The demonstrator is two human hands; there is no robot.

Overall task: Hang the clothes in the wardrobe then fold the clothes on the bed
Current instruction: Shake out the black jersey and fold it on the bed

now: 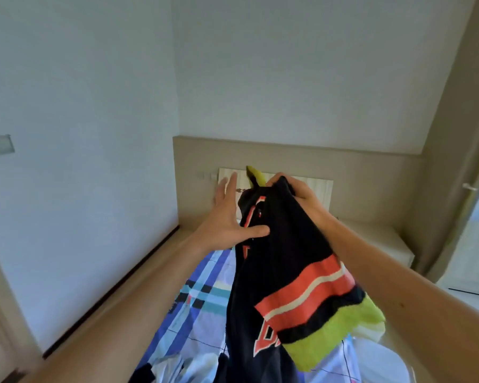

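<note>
Mostly black shirt (282, 244), orange-striped sleeve (307, 294)

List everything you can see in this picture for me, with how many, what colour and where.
shirt: one, black with orange and cream stripes and letters, held up over the bed
cloth: one as far as shows, yellow-green, behind the shirt, peeking out above and below it
bed sheet: one, blue checked, under the clothes
headboard: one, beige, against the far wall
wall switch: one, grey-white, on the left wall
door handle: one, silver, far right
left hand: one, fingers spread, thumb touching the shirt
right hand: one, gripping the top of the shirt
</note>
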